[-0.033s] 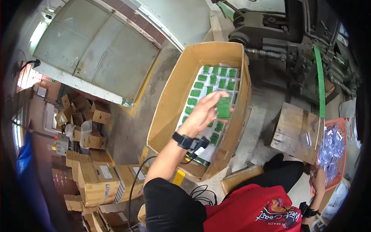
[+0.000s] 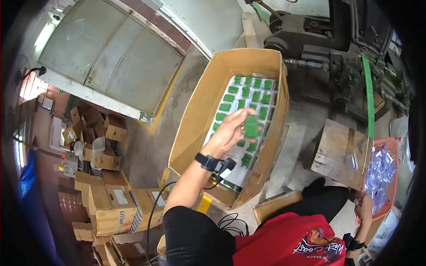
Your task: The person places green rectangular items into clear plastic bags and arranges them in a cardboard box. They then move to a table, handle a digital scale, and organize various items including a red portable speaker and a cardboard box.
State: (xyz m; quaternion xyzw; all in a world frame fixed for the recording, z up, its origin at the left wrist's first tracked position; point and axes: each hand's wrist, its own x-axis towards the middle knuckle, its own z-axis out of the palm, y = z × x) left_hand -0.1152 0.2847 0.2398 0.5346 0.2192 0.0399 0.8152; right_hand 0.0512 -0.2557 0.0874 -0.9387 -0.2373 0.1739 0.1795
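My left hand [image 2: 230, 129] is over a deep cardboard carton [image 2: 188, 128], its fingers closed on a bundle of green strips [image 2: 252, 127], slightly blurred. Under it, rows of similar green bundles [image 2: 225, 107] lie on a white sheet [image 2: 217, 117] in the carton. The hand and forearm hide part of these rows. My right hand [image 2: 365, 208] is low at the right, beside the near left rim of a red plastic basket [image 2: 392, 195]. Its fingers are curled together, and what they hold, if anything, is too small to make out. Clear plastic packets [image 2: 379, 177] fill the basket.
A dark machine [image 2: 319, 57] stands at the far right, with a long green strip [image 2: 368, 97] hanging from it. Below it is a wooden board [image 2: 339, 153]. Stacked cartons [image 2: 111, 208] stand at the left, and a black cable [image 2: 153, 217] runs by my left arm.
My left hand has shifted slightly toward me and left with the green bundle. My right hand stays by the basket's rim.
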